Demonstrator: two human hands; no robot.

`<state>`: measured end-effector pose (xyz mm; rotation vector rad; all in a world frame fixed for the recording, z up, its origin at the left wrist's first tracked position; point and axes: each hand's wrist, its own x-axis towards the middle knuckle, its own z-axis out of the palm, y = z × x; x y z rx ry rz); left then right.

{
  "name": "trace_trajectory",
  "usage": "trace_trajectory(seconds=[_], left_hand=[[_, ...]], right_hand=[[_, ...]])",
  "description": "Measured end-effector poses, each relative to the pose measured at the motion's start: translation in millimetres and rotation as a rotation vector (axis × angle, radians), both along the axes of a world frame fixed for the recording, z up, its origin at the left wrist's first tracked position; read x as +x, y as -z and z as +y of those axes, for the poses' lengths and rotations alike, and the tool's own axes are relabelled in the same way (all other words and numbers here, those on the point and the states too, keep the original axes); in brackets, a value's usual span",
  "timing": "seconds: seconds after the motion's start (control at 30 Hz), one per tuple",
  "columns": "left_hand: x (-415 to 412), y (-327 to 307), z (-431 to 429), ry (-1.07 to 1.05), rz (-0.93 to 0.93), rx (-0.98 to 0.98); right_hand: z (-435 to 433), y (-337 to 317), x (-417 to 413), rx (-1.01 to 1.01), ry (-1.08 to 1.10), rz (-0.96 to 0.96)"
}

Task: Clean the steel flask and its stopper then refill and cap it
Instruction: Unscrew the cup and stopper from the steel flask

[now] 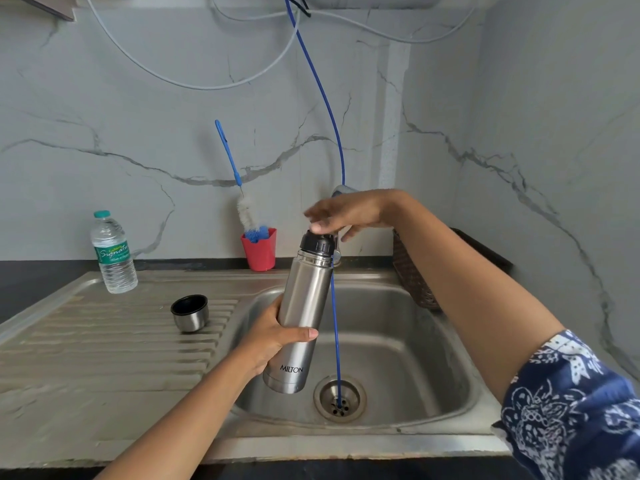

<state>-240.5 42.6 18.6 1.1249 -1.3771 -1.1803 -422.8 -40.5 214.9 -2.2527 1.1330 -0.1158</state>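
Left hand [273,337]: fingers and thumb wrapped round the middle of the brushed-steel cylindrical flask [302,306], marked MILTON near its base. The flask is held clear above the basin of the stainless-steel sink [398,431], left of the drain, with its top tilted slightly right.

The black ribbed stopper [317,243] is seated in the flask's neck. Right hand [346,213]: palm down directly over the stopper, fingers extended and motion-blurred, gripping nothing; contact with the stopper cannot be told.

A thin blue tube [335,323] hangs from above, passes just right of the flask and ends in the drain.

On the drainboard, near the basin's left edge, a small steel cup lid with black lining [189,313] stands mouth up. At the drainboard's back left edge stands a clear plastic water bottle [113,252]. On the dark worktop behind the sink, a red plastic cup [260,251] holds a blue-handled bottle brush [246,213].
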Motion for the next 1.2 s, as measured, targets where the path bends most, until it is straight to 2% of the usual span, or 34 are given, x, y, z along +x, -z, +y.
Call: trace_trajectory(seconds=[0.1,0.2,0.37,0.5,0.7,0.83,1.0,1.2], left_hand=[[1.1,1.5,-0.9,-0.003,-0.004,-0.004],[1.9,3.0,-1.5,-0.005,-0.011,-0.008],[4.1,2.5,-2.0,-0.008,-0.011,-0.014],[6.6,-2.2,-0.2,-0.003,0.001,-0.022],[23.5,-17.5,10.3,-0.023,-0.001,-0.045],[48.2,-29.2,18.8,-0.108,0.035,-0.067],[97.1,-42.0,35.7,-0.231,0.067,-0.118],[163.5,-51.0,62.0,-0.362,0.098,-0.165]], right_hand=[[10.6,3.4,22.2,-0.197,0.249,0.18],[10.6,12.1,35.8,-0.324,0.222,0.3],[7.9,2.8,26.0,-0.104,0.105,0.145],[5.7,-3.9,13.6,-0.004,-0.027,-0.031],[6.2,-27.4,13.2,0.003,-0.112,-0.248],[4.1,-40.4,28.0,0.0,-0.137,-0.399],[7.5,-33.5,66.1,0.009,-0.179,-0.443],[12.2,11.5,125.1,0.054,-0.214,-0.374]])
